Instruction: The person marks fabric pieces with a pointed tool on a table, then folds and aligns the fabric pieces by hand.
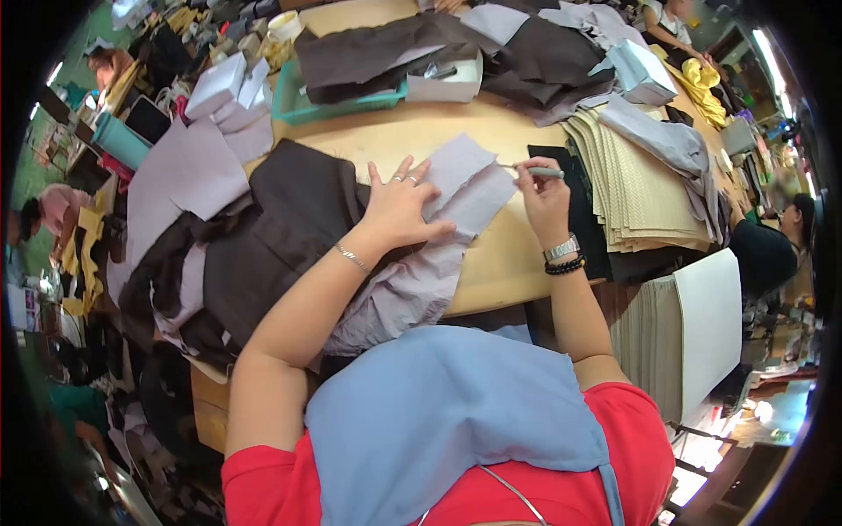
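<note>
My left hand (401, 203) lies with fingers spread on a lilac-grey fabric piece (460, 167), pressing it against the wooden table (491, 254). A slit or fold line runs across that piece near its right end. Between the fingers of my right hand (544, 195) is a slim pen-like tool (545, 172) with a grey-green handle. Its thin tip points left and meets the edge of the fabric; the exact kind of tool is too small to tell. Dark brown fabric (281, 232) is heaped left of my left hand, and crumpled lilac lining (403, 294) hangs at the table's near edge.
A teal tray (289, 96) with dark cloth across it and a white box (447, 83) stand at the back. Stacked cream textured sheets (631, 188) lie to the right, above a thick stack of white sheets (706, 324). Several other people work around the room.
</note>
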A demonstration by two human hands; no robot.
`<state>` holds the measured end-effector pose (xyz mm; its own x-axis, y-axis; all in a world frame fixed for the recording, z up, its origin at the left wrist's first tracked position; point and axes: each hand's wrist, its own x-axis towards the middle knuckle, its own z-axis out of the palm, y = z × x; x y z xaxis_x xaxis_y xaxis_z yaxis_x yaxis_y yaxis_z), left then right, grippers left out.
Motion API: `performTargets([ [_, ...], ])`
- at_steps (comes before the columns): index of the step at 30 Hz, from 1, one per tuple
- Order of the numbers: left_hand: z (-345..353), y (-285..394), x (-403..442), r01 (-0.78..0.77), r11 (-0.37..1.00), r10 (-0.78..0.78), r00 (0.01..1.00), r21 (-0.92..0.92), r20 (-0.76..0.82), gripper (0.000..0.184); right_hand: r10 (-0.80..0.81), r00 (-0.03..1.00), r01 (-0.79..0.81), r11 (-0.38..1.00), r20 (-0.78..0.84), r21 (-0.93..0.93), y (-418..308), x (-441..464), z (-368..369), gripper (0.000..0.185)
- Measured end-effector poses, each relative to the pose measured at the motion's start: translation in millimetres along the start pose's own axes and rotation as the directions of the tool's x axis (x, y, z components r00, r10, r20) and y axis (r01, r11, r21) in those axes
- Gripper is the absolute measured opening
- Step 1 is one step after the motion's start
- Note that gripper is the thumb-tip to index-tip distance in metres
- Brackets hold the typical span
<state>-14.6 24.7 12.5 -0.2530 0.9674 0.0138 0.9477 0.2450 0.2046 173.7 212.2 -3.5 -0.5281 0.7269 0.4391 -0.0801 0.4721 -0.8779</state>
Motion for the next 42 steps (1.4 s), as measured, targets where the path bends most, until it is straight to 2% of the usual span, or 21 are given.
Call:
performTargets([
  [3, 6.9, 0.5, 17.3, -0.118, 0.986, 0.112, 0.992, -0.121, -0.055, 0.081, 0.016, 1.0, -0.018, 0.997, 0.027, 0.073, -7.6, -13.8, 14.8, 0.009],
  [4, 8.6, 1.7, 18.6, -0.097, 0.99, 0.1, 0.995, -0.1, 0.022, 0.085, 0.007, 0.999, -0.011, 0.995, 0.042, 0.095, -8.0, -18.6, 19.5, 0.01],
  [7, 13.9, 1.1, 16.6, -0.056, 0.988, 0.065, 0.996, -0.147, 0.057, 0.09, 0.032, 0.991, -0.048, 0.991, 0.131, 0.123, -24.1, -28.5, 30.0, 0.011],
  [14, 18.6, -0.3, 15.4, -0.053, 0.985, 0.059, 0.998, -0.165, 0.037, 0.091, 0.063, 0.957, -0.07, 0.997, 0.284, 0.015, -19.5, -33.9, 38.6, 0.013],
  [20, 16.8, 0.7, 14.1, -0.054, 0.985, 0.062, 0.997, -0.164, 0.04, 0.09, 0.037, 0.961, -0.037, 0.999, 0.273, -0.005, -23.0, -39.2, 41.6, 0.013],
  [23, 15.5, 0.9, 13.9, -0.049, 0.985, 0.057, 0.997, -0.165, 0.046, 0.09, 0.074, 0.964, -0.063, 0.997, 0.255, -0.051, -20.2, -38.9, 39.2, 0.012],
  [42, 20.6, -0.3, 14.4, -0.056, 0.982, 0.057, 0.998, -0.18, 0.002, 0.09, -0.008, 0.974, 0.009, 1.0, 0.227, -0.001, -22.3, -36.4, 41.9, 0.011],
])
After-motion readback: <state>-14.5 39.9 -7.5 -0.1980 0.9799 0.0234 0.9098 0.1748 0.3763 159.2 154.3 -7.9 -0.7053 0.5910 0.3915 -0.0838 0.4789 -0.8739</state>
